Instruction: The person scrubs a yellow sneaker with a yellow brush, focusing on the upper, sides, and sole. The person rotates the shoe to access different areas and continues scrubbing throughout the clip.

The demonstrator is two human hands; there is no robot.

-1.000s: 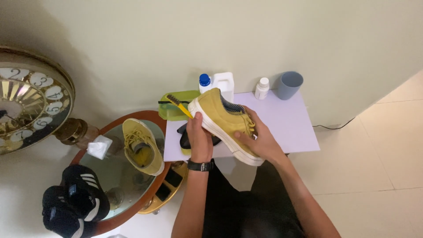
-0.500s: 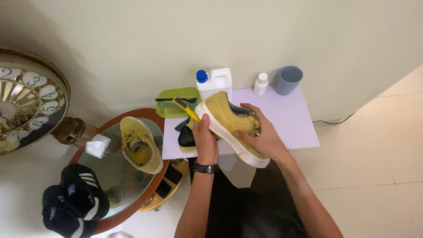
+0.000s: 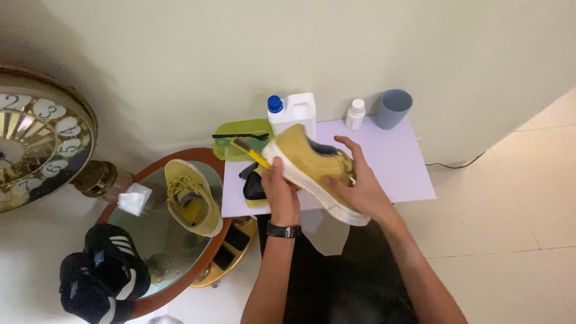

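Head view: both forearms reach up from the bottom edge over a white board (image 3: pixel 402 168). Right hand (image 3: pixel 354 189) grips the yellow sneaker (image 3: pixel 312 165) from the side, fingers wrapped over its upper, sole tilted toward the camera. Left hand (image 3: pixel 281 192), watch on the wrist, is closed on a yellow brush (image 3: pixel 249 153), bristles near the toe. One matching sneaker (image 3: pixel 192 198) on the round mirror table (image 3: pixel 180 165). Two black sneakers (image 3: pixel 102 273). One white jug (image 3: pixel 294 113), one small bottle (image 3: pixel 355 114), one blue cup (image 3: pixel 394 108).
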